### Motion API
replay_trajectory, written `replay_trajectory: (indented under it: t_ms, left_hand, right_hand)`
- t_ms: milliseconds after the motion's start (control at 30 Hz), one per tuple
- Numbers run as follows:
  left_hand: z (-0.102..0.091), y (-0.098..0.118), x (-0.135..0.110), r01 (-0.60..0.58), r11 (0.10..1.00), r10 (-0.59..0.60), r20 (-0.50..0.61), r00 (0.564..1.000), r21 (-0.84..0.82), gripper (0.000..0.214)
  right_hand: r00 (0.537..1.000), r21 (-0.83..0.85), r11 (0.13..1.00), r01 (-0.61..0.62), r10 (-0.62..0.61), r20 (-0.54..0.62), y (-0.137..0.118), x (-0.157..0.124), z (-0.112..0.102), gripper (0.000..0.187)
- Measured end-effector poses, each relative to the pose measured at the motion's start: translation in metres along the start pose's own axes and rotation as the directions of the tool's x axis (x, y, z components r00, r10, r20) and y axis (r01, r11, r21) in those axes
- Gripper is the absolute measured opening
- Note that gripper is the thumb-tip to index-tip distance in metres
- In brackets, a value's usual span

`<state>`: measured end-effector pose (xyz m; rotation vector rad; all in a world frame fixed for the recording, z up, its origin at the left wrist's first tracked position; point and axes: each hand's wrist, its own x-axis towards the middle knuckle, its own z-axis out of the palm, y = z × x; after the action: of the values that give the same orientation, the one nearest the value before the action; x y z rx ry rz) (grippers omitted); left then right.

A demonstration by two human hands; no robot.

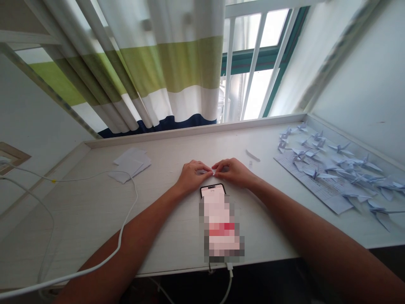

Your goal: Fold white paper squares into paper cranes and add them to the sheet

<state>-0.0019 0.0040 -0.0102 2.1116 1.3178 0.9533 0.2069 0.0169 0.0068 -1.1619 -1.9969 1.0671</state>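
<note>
My left hand (pixel 195 174) and my right hand (pixel 232 171) meet fingertip to fingertip over the middle of the white desk (pixel 177 232). Both are closed in a pinch on a small piece of white paper (pixel 213 172), mostly hidden by the fingers. Its folded shape is too small to make out. Just below the hands lies a phone (pixel 218 215), its lit screen blurred out in blocks. To the right of my right hand, a narrow paper strip (pixel 253 156) and a tiny paper scrap (pixel 250 163) rest on the desk.
Many folded paper cranes (pixel 316 174) spread over the right side, some on a written sheet (pixel 297 181). Loose white paper sheets (pixel 133 164) lie at left. A white cable (pixel 136 190) crosses above my left forearm; a charging plug (pixel 229 267) sits at the phone's lower end.
</note>
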Motion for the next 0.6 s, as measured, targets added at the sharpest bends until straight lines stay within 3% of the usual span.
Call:
replay_trajectory:
  t_ms: [233,433,600]
  left_hand:
    - [-0.0034,-0.0023,-0.0008,-0.156,0.971,0.134,0.131,0.982,0.183,0.010]
    - [-0.0010,0.0008,0.0000,-0.096,0.978,0.079,0.095,0.992,0.183,0.015]
    - [0.0024,0.0026,0.0014,-0.039,0.984,0.028,0.064,0.998,0.175,0.016]
  right_hand:
    - [0.991,-0.139,0.982,0.130,-0.131,-0.005,0.0016,-0.0038,-0.0016,0.004]
    - [0.984,-0.262,0.951,0.162,-0.174,-0.024,0.0047,-0.0032,0.0016,0.011]
    - [0.985,-0.250,0.956,0.155,-0.169,-0.033,0.0038,-0.0016,0.0030,0.012]
